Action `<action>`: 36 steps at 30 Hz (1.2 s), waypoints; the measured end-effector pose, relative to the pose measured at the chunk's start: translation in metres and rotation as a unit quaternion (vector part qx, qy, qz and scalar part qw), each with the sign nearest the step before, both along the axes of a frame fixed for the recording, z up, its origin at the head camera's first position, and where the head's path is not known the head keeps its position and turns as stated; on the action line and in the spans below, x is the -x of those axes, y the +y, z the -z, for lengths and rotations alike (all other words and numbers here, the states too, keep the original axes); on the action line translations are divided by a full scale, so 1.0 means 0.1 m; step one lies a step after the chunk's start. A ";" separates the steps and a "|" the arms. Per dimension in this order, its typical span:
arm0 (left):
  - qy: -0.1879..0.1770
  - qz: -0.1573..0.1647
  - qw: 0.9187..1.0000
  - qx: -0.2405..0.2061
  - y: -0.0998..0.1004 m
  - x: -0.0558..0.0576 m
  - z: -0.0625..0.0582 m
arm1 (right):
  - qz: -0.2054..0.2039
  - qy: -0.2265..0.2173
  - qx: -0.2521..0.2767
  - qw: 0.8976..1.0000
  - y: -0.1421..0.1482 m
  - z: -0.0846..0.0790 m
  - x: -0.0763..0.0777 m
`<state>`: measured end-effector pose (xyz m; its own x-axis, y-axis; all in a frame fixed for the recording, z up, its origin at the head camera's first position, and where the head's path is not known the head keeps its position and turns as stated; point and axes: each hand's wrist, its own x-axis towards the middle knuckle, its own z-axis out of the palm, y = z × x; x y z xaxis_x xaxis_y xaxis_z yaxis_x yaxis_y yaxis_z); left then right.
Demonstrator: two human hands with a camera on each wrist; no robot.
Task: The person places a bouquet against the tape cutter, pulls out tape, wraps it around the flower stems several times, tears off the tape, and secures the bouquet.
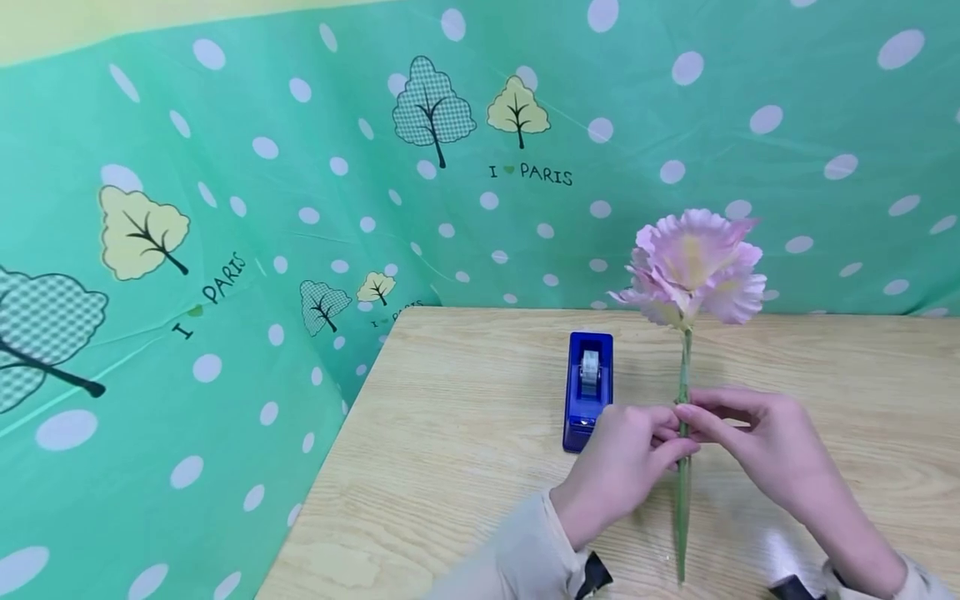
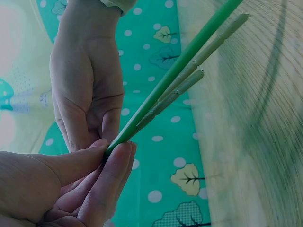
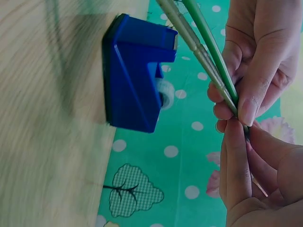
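Pink-lilac artificial flowers (image 1: 690, 262) stand upright in a bunch, their stems (image 1: 682, 508) held together over the table. My left hand (image 1: 626, 454) pinches the stems between thumb and fingers from the left. Slightly higher, my right hand (image 1: 772, 442) pinches them from the right, its fingertips right by the left hand's. Below the fingers the left wrist view shows one bright green stem (image 2: 189, 52) and two thinner, duller stems (image 2: 182, 87) spreading apart at their lower ends. The fingers hide the stretch of stem between them.
A blue tape dispenser (image 1: 577, 425) with a roll of clear tape (image 1: 590, 371) stands on the wood-grain table (image 1: 420, 433), just beyond my left hand. A green dotted cloth (image 1: 300, 150) printed with trees hangs behind the table and along its left side.
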<state>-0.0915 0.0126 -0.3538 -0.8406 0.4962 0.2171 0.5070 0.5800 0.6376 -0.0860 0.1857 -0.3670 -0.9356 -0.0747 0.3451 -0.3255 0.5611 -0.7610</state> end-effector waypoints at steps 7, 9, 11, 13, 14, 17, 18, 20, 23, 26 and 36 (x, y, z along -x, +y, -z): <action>-0.054 -0.002 0.998 -0.013 0.21 0.06 0.08 | 0.031 0.011 -0.041 0.999 0.20 0.06 0.01; -0.065 -0.006 0.998 -0.016 0.28 0.09 0.10 | 0.042 0.011 -0.054 0.998 0.25 0.07 0.02; -0.061 -0.010 0.998 -0.010 0.35 0.11 0.12 | 0.053 0.017 -0.066 0.996 0.29 0.08 0.02; -0.054 -0.016 0.998 -0.001 0.42 0.12 0.14 | 0.062 0.028 -0.076 0.995 0.32 0.09 0.02; -0.054 -0.018 0.998 0.001 0.45 0.13 0.15 | 0.067 0.033 -0.081 0.994 0.33 0.09 0.01; -0.054 -0.026 0.998 0.003 0.55 0.16 0.19 | 0.084 0.045 -0.101 0.990 0.35 0.09 0.01; -0.056 -0.029 0.998 0.002 0.58 0.17 0.20 | 0.088 0.045 -0.109 0.989 0.36 0.09 0.00; -0.058 -0.032 0.998 0.001 0.65 0.17 0.22 | 0.098 0.039 -0.127 0.986 0.40 0.09 -0.01; -0.063 -0.035 0.997 0.000 0.74 0.17 0.25 | 0.108 0.023 -0.151 0.982 0.45 0.09 -0.02; -0.081 -0.043 0.996 -0.005 0.83 0.17 0.28 | 0.112 -0.001 -0.169 0.979 0.51 0.09 -0.02; -0.145 -0.066 0.987 -0.017 1.12 0.18 0.40 | 0.110 -0.043 -0.210 0.971 0.73 0.14 0.06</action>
